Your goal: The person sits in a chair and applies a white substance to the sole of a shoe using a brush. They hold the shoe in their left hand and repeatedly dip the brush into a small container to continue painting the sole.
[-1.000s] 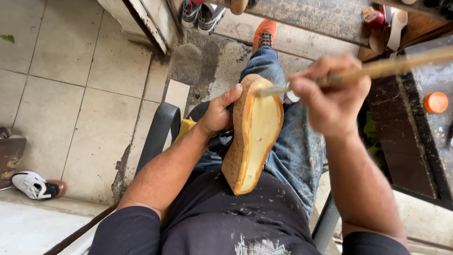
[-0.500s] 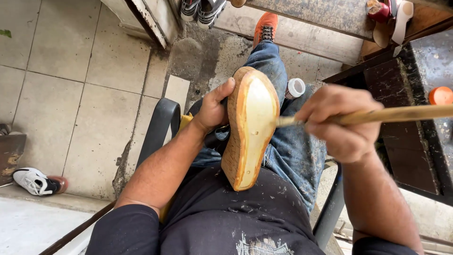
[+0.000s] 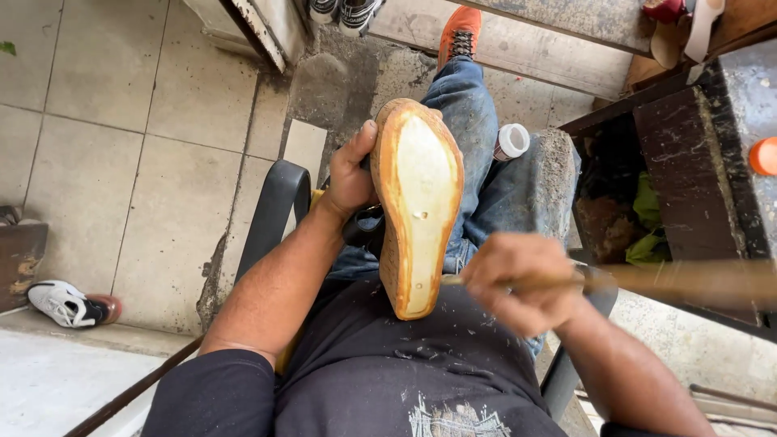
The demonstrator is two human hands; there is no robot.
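Quick count: one upturned shoe sole (image 3: 421, 202), one wooden-handled brush (image 3: 647, 281), one white-capped bottle (image 3: 511, 141), one orange lid (image 3: 764, 155) far right, one white sneaker (image 3: 61, 303) lower left, two dark sneakers (image 3: 340, 10) top.

Left hand (image 3: 350, 180) is raised with fingers curled in a grip; right hand (image 3: 518, 283) is fisted, forearm angled inward.

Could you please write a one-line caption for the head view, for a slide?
Seated person's left hand holds an upturned shoe, sole facing up, while the right hand works a wooden-handled tool at its heel edge.

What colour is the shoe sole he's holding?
Cream in the middle, orange-tan rim on the sole, seen in the head view.
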